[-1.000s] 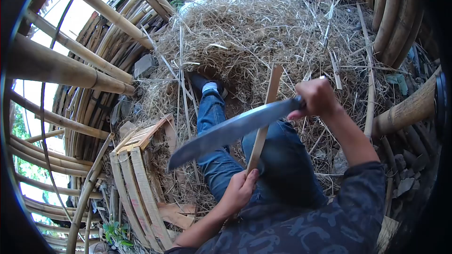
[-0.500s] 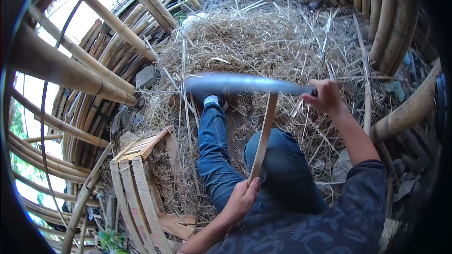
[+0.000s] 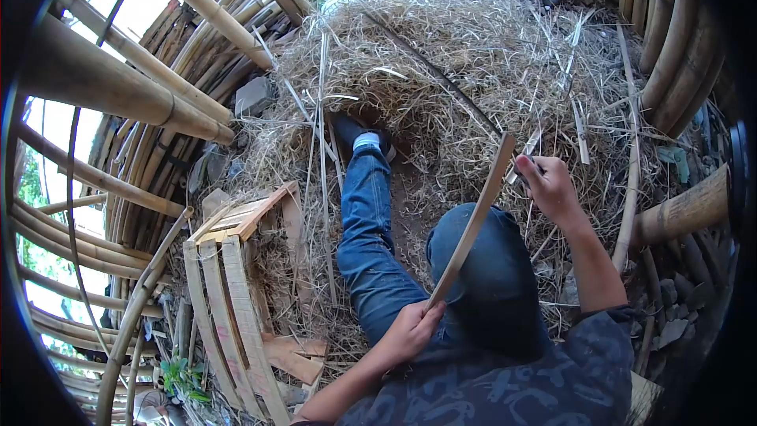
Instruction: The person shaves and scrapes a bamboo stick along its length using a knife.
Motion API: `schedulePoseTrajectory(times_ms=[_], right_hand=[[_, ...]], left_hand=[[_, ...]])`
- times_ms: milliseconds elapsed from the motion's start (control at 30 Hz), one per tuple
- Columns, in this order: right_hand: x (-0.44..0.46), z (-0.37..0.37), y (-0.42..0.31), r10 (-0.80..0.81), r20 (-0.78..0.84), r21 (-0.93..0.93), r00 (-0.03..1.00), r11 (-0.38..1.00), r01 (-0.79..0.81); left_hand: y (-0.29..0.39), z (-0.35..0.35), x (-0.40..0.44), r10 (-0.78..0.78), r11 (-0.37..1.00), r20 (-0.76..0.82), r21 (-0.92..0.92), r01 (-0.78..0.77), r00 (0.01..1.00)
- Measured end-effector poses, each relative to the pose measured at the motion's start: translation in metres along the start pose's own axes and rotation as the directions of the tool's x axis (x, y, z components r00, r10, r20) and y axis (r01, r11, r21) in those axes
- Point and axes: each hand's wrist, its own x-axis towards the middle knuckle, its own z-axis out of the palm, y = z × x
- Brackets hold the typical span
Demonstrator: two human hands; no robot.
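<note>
My left hand is closed around the lower end of a pale bamboo strip, which slants up to the right past my bent knee. My right hand grips a machete by its handle, mostly hidden by the fingers. The blade appears nearly edge-on as a thin dark line pointing up and left. Its lower part passes by the strip's top end; whether they touch I cannot tell.
Dry shavings cover the ground ahead. A slatted wooden crate stands at left. Bamboo poles lean in from the left, and another pole juts in at right beside stones.
The machete blade, broadside and blurred across the strip before, has turned edge-on and points up-left. My right hand is slightly lower, and the strip tilts further right.
</note>
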Motion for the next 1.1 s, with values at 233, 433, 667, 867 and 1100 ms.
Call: schedulePoseTrajectory(times_ms=[233,433,667,867,1100], right_hand=[[-0.021,-0.015,0.012,0.164,-0.036,0.368,0.986,0.919,-0.140],[-0.047,-0.017,0.003,0.050,-0.166,0.449,0.985,0.893,0.030],[-0.052,-0.007,-0.050,-0.533,-0.036,-0.355,0.845,0.797,0.488],[-0.024,-0.022,-0.035,-0.530,0.164,-0.495,0.832,0.686,0.534],[-0.015,-0.040,-0.007,-0.606,0.088,-0.518,0.791,0.650,0.556]], left_hand=[[0.021,-0.003,0.018,0.023,1.000,0.014,-0.011,-0.023,1.000],[0.043,-0.002,0.026,0.083,0.960,0.005,0.268,-0.081,0.997],[0.045,0.016,0.023,0.189,0.914,-0.136,0.386,-0.124,0.973],[0.046,0.037,0.016,0.312,0.777,-0.271,0.624,-0.081,0.911],[0.046,0.059,0.016,0.411,0.755,-0.286,0.639,-0.147,0.866]])
